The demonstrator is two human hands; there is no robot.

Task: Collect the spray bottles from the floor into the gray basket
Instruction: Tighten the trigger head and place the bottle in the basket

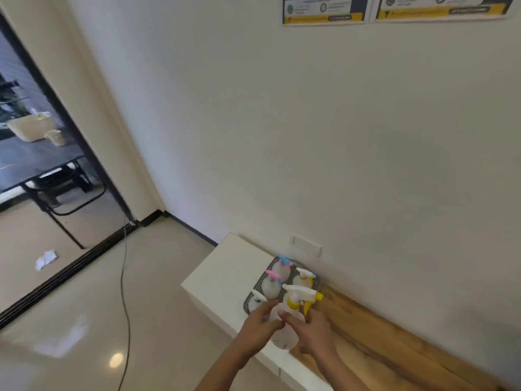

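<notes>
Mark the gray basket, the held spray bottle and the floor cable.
gray basket (248,301): head view, near mesh wall.
held spray bottle (285,338): head view, clear body.
floor cable (123,280): head view, midway along.

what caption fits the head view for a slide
Both hands hold a yellow-trigger spray bottle beside the gray basket.

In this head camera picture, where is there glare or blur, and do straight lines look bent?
Head view: a bright glare spot lies on the glossy beige floor, with a paler smeared reflection beside it; the dark doorway frame bows from wide-angle distortion; the two hands, left hand and right hand, on the yellow-trigger translucent spray bottle look soft.
</notes>
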